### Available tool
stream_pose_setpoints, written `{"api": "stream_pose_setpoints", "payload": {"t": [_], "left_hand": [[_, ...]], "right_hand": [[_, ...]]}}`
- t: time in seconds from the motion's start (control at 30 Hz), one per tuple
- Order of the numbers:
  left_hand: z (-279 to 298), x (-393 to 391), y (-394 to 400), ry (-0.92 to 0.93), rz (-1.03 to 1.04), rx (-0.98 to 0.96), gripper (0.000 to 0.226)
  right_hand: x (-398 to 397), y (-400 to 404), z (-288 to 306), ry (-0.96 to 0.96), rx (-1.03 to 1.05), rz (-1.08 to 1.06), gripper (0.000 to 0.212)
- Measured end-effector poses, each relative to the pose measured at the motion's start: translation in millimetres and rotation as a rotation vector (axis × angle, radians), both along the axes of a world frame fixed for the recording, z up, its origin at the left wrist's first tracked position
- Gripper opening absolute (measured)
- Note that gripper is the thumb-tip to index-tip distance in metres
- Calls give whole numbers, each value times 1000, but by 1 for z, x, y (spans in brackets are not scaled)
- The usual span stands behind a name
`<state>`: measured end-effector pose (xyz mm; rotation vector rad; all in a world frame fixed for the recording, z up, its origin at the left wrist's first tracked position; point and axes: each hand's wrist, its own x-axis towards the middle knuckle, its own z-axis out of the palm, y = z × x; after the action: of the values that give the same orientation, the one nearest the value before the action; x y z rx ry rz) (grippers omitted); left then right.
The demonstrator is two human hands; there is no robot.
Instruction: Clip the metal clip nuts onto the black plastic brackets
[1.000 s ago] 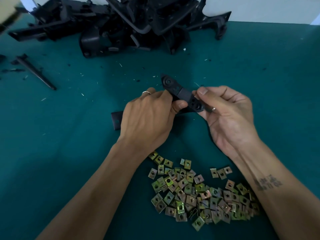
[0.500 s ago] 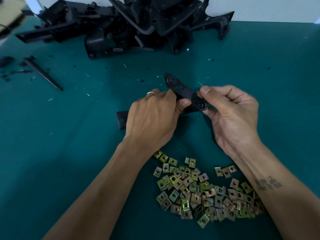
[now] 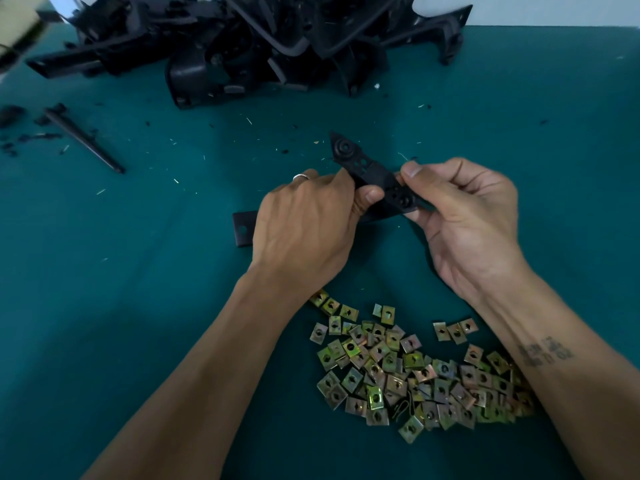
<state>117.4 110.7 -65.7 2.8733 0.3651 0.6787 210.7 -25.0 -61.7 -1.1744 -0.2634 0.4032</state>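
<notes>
Single head-worn view, looking forward and steeply down from close above the green bench [image 3: 104, 306]; hands [image 3: 304, 223] near centre, far wall edging the top.

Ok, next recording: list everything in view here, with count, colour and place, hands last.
bracket in hand: one, black, held above the table centre between both hands.
pile of brackets: too tangled to count, black, far edge of the table.
clip nuts: many, a loose heap, brassy yellow-green, near edge between the forearms.
thin rod: one, black, lying far left, black scraps beside it.
table: one, teal cover, flecked with pale shavings.
ring: one, silver, on a left finger.
left hand: grips the bracket's near end, thumb on top.
right hand: fingers pinch the bracket at its holed tab; whether a clip nut sits under them cannot be told.
</notes>
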Motion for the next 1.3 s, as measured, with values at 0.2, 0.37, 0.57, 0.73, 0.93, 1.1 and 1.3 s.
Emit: {"api": "stream_pose_setpoints", "payload": {"t": [0.2, 0.37, 0.57, 0.73, 0.93, 1.1, 1.3], "left_hand": [[-2, 1, 2, -7, 6, -9, 59], [-2, 0, 2, -11, -12, -16, 56], [-3, 1, 3, -1, -10, -30, 56], [-5, 1, 4, 8, 2, -14, 51], [-7, 2, 7, 6, 51, -10, 50], [-7, 4, 6, 1, 34, -10, 54], [-6, 3, 2, -16, 4, -80, 49]], "right_hand": [[4, -3, -1, 19, 19, 72, 20], [5, -2, -3, -2, 21, 44, 22], [6, -4, -5, -112, -39, 31, 16], [5, -5, -3, -203, -127, 29, 13], [5, -10, 2, -83, -133, 194, 21], [15, -40, 13, -89, -228, 424, 40], [-7, -89, 6, -319, -428, 226, 24]]}}
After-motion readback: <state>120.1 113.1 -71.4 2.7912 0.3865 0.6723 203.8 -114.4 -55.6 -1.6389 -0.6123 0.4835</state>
